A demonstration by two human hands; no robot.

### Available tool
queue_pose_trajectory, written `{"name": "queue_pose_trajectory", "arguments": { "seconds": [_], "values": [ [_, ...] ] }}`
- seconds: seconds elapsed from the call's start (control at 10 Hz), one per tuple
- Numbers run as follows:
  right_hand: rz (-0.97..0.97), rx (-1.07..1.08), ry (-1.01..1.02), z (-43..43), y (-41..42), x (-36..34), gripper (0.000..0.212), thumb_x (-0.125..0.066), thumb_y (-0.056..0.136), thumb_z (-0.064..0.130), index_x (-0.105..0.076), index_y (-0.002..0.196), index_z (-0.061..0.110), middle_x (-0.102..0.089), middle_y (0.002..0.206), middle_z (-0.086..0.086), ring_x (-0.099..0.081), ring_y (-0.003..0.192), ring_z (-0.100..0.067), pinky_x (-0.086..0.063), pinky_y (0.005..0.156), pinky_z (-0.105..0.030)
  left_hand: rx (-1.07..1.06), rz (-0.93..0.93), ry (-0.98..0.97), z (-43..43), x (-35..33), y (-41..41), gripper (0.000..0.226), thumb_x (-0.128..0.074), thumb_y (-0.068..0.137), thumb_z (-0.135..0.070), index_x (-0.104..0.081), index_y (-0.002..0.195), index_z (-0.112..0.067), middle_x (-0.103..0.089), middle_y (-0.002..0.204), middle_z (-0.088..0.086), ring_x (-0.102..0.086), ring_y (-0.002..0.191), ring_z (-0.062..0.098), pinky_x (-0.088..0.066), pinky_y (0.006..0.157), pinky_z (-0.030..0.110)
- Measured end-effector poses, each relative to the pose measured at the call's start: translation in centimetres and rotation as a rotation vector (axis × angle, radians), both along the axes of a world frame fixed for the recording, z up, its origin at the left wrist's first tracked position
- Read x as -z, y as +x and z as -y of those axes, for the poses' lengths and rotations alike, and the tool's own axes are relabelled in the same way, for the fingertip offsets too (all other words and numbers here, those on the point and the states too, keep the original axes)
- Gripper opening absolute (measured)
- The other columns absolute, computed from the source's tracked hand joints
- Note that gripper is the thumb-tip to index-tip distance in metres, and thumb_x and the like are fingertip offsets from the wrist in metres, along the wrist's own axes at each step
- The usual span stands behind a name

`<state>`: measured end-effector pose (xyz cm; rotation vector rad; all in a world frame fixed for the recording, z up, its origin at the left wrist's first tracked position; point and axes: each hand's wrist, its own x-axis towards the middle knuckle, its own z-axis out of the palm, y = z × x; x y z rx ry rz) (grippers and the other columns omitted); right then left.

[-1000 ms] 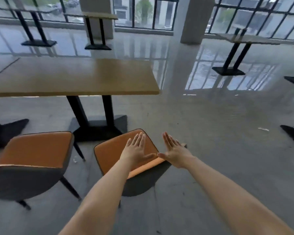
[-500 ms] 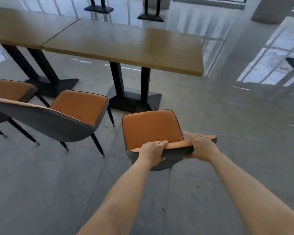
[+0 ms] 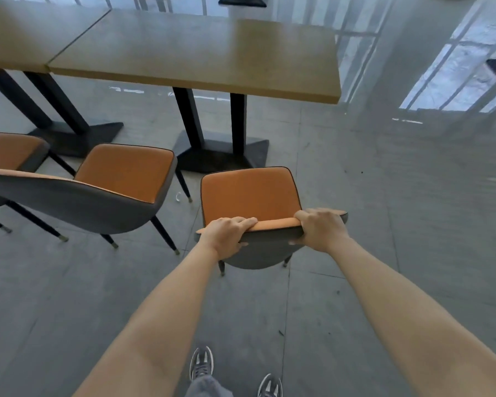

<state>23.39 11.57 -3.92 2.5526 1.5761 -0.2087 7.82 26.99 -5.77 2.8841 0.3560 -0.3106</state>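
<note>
Head | both grips clasp chair (image 3: 249, 193) backrest: left hand (image 3: 226, 236), right hand (image 3: 321, 229) | table (image 3: 201, 53) ahead

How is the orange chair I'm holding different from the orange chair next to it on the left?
The held chair has its backrest top gripped by the left hand and right hand; the neighbouring chair is untouched. The held chair faces the table squarely, while the neighbour is turned at an angle. The held chair stands at the table's right end, the neighbour further left. Both have orange seats, grey shells and dark legs.
</note>
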Motion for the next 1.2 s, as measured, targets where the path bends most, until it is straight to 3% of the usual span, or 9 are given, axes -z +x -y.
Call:
{"name": "queue_pose_trajectory", "arguments": {
  "seconds": [0.4, 0.8, 0.9, 1.0, 1.1, 1.2],
  "values": [
    [-0.094, 0.052, 0.135, -9.1, -5.2, 0.9, 0.044, -0.065, 0.079, 0.048, -0.058, 0.106, 0.013, -0.067, 0.105, -0.005, -0.063, 0.092, -0.025, -0.048, 0.081, -0.036, -0.022, -0.025, -0.046, -11.7, -1.0, -2.9, 0.043, -0.060, 0.087, -0.012, -0.049, 0.128, -0.018, -0.063, 0.123, 0.005, -0.060, 0.109, 0.025, -0.047, 0.094, 0.036],
    [-0.100, 0.236, -0.015, -11.8, -6.9, 0.7, 0.048, -0.066, 0.077, 0.049, -0.052, 0.109, 0.016, -0.064, 0.111, -0.001, -0.059, 0.102, -0.023, -0.042, 0.090, -0.036, 0.062, 0.040, -0.029, -14.8, -0.5, -3.6, 0.030, -0.057, 0.088, -0.015, -0.053, 0.118, -0.015, -0.066, 0.112, 0.005, -0.062, 0.099, 0.025, -0.051, 0.085, 0.035],
    [-0.128, 0.343, -0.055, -12.3, -7.8, 0.1, 0.052, -0.066, 0.077, 0.051, -0.049, 0.113, 0.017, -0.060, 0.118, -0.003, -0.054, 0.109, -0.025, -0.038, 0.095, -0.038, 0.058, 0.015, -0.002, -14.9, -0.7, -3.7, 0.035, -0.060, 0.087, -0.021, -0.048, 0.120, -0.015, -0.063, 0.114, 0.007, -0.060, 0.100, 0.025, -0.051, 0.085, 0.036],
    [-0.152, 0.374, -0.074, -12.1, -8.4, -0.4, 0.070, -0.059, 0.080, 0.055, -0.035, 0.134, 0.016, -0.047, 0.137, -0.006, -0.041, 0.127, -0.029, -0.027, 0.109, -0.043, 0.062, -0.075, -0.017, -14.6, -1.6, -4.0, 0.060, -0.062, 0.085, -0.039, -0.036, 0.133, -0.015, -0.048, 0.135, 0.009, -0.048, 0.120, 0.027, -0.041, 0.100, 0.038],
    [-0.257, 0.370, -0.032, -11.5, -9.1, -1.3, 0.077, -0.043, 0.090, 0.056, -0.013, 0.147, 0.014, -0.019, 0.155, -0.006, -0.017, 0.142, -0.026, -0.011, 0.117, -0.042, 0.044, -0.068, -0.030, -14.6, -3.4, -4.3, 0.081, -0.041, 0.082, -0.068, -0.020, 0.144, -0.020, -0.012, 0.156, 0.008, -0.019, 0.142, 0.028, -0.021, 0.115, 0.042],
    [-0.257, 0.363, 0.102, -11.3, -9.1, -3.1, 0.074, -0.031, 0.096, 0.051, 0.007, 0.148, 0.013, 0.009, 0.158, -0.005, 0.005, 0.146, -0.021, -0.001, 0.118, -0.035, 0.029, 0.062, 0.037, -14.8, -5.7, -3.7, 0.119, 0.024, 0.051, -0.085, -0.005, 0.148, -0.022, 0.003, 0.159, 0.003, 0.000, 0.146, 0.021, -0.003, 0.118, 0.040]
  ]
}}
